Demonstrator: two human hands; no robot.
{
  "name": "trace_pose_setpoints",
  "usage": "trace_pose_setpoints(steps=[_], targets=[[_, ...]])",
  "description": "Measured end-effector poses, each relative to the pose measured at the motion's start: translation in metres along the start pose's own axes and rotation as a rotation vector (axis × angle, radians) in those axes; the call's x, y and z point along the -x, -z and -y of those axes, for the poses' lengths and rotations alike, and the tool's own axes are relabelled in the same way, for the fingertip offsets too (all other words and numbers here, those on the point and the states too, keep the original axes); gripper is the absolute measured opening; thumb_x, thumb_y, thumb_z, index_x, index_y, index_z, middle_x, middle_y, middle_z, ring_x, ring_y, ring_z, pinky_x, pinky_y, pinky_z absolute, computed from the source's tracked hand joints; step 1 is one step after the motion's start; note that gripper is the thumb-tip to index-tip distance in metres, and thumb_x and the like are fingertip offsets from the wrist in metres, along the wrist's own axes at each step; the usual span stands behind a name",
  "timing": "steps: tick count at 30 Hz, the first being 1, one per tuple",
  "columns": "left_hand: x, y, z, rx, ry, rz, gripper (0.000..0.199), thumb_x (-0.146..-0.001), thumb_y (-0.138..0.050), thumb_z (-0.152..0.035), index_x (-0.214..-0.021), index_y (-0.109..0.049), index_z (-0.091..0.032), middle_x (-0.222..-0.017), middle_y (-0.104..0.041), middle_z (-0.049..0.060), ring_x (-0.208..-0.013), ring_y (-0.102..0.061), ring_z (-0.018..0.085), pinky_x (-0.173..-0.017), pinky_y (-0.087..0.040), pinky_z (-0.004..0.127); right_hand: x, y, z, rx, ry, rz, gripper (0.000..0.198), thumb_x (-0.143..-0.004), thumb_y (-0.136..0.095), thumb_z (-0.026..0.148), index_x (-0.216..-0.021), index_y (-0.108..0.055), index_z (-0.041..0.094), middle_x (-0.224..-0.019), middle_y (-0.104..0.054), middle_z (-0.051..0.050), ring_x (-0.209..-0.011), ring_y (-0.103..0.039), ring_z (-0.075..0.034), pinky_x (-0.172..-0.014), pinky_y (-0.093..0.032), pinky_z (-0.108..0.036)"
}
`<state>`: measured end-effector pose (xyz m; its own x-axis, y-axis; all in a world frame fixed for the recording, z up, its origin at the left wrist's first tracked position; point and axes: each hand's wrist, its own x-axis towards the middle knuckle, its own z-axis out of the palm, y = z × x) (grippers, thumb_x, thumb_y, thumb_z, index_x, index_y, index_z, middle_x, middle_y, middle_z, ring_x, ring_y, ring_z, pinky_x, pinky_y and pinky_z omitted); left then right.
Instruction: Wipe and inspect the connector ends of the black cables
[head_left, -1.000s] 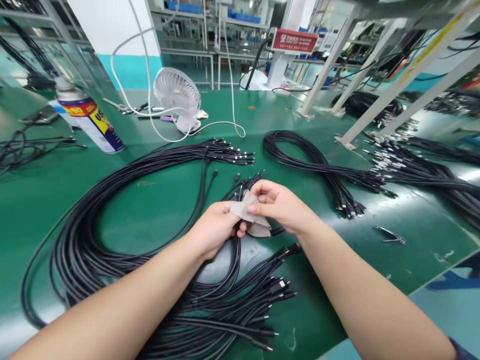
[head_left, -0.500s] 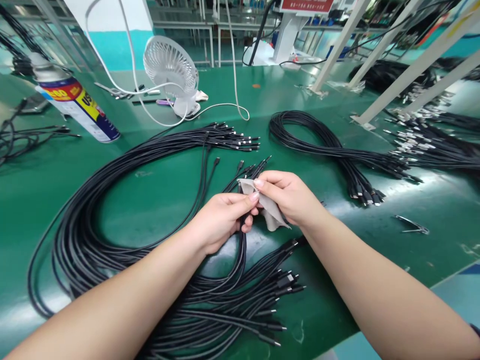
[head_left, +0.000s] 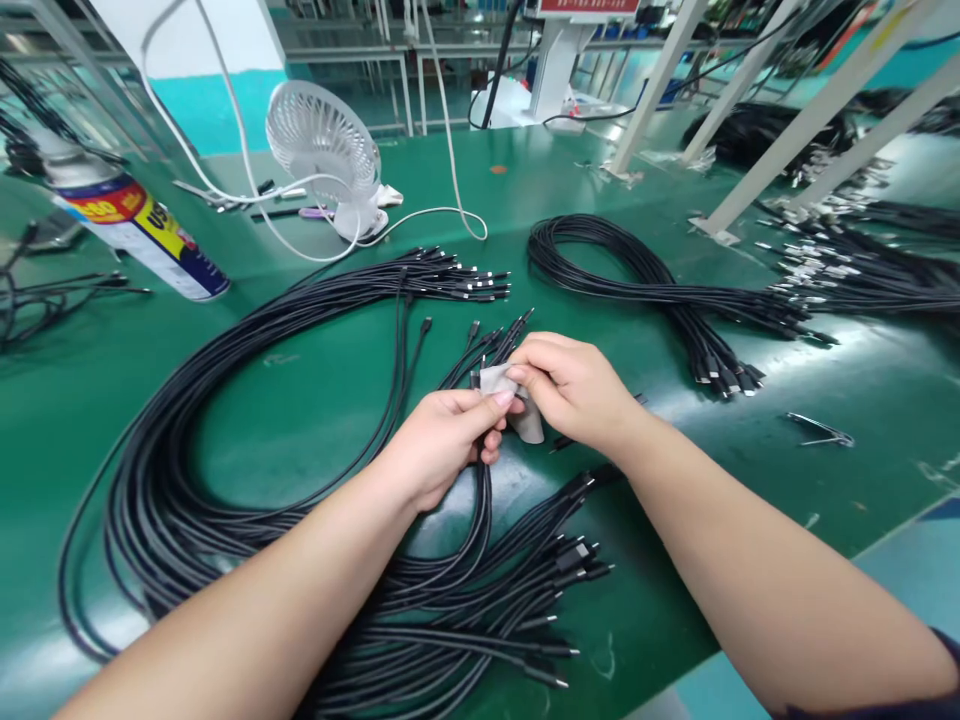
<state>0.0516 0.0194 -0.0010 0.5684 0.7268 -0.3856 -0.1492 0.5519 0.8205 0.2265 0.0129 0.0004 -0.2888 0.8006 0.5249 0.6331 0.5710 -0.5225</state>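
Centre of the green table [head_left: 315,400], the left hand [head_left: 454,435] grips several black cables [head_left: 484,500], their plugs poking out on the far side; the right hand [head_left: 574,390] pinches a grey cloth [head_left: 529,426] against them. Loosen that left grip and a cable could slip out! The big cable coil [head_left: 142,480] on the left looks tangle-prone: a sharp tug might drag neighbours along.

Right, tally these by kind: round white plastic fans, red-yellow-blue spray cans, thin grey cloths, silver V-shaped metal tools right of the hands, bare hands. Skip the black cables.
Round white plastic fan: 1
Red-yellow-blue cylindrical spray can: 1
Thin grey cloth: 1
Silver V-shaped metal tool: 1
Bare left hand, bare right hand: 2
Total: 6
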Motion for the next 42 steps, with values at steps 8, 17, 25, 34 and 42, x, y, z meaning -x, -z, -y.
trace_pose_setpoints(steps=[8, 17, 25, 34, 42], targets=[[0.000, 0.003, -0.004, 0.020, 0.012, 0.008, 0.035, -0.067, -0.082, -0.043, -0.075, -0.074, -0.010, -0.058, -0.049, -0.002, -0.049, -0.044, 0.006, -0.049, -0.035, 0.021, -0.003, 0.004, 0.004, -0.147, -0.169, -0.283, 0.021, -0.096, -0.051, 0.024, -0.076, -0.059, 0.021, -0.074, -0.054, 0.000, -0.072, -0.055, -0.014, -0.066, -0.044, -0.028], [0.006, -0.004, -0.007, 0.009, 0.009, 0.028, 0.038, -0.063, -0.083, -0.044, -0.066, -0.066, -0.010, -0.055, -0.051, -0.003, -0.048, -0.043, 0.006, -0.050, -0.032, 0.022, -0.002, 0.003, 0.011, -0.757, -0.389, 0.090, 0.047, -0.090, -0.054, 0.058, -0.072, -0.066, 0.016, -0.085, -0.056, -0.004, -0.061, -0.056, -0.011, -0.049, -0.047, -0.025], [0.007, -0.003, -0.005, -0.029, -0.005, 0.062, 0.041, -0.065, -0.081, -0.046, -0.057, -0.057, -0.013, -0.048, -0.048, -0.004, -0.046, -0.040, 0.006, -0.050, -0.029, 0.024, -0.005, 0.003, 0.015, -0.996, -0.611, 0.241, 0.038, -0.072, -0.079, 0.048, -0.079, -0.057, 0.018, -0.070, -0.063, 0.000, -0.059, -0.063, -0.012, -0.052, -0.051, -0.023], [0.004, 0.001, 0.000, 0.002, 0.012, 0.179, 0.037, -0.068, -0.081, -0.043, -0.073, -0.063, -0.011, -0.062, -0.050, -0.002, -0.057, -0.042, 0.007, -0.059, -0.033, 0.024, 0.004, 0.009, 0.006, -0.476, -0.367, 0.213, 0.026, -0.093, -0.055, 0.040, -0.078, -0.060, 0.018, -0.075, -0.060, -0.001, -0.065, -0.055, -0.012, -0.059, -0.044, -0.023], [0.006, -0.002, -0.005, -0.046, -0.044, 0.143, 0.042, -0.063, -0.082, -0.046, -0.063, -0.058, -0.013, -0.056, -0.049, -0.003, -0.052, -0.041, 0.007, -0.055, -0.030, 0.024, -0.004, 0.001, 0.016, -0.317, -0.376, 0.118, 0.040, -0.094, -0.049, 0.049, -0.066, -0.050, 0.020, -0.061, -0.053, 0.001, -0.057, -0.049, -0.013, -0.054, -0.037, -0.025]])
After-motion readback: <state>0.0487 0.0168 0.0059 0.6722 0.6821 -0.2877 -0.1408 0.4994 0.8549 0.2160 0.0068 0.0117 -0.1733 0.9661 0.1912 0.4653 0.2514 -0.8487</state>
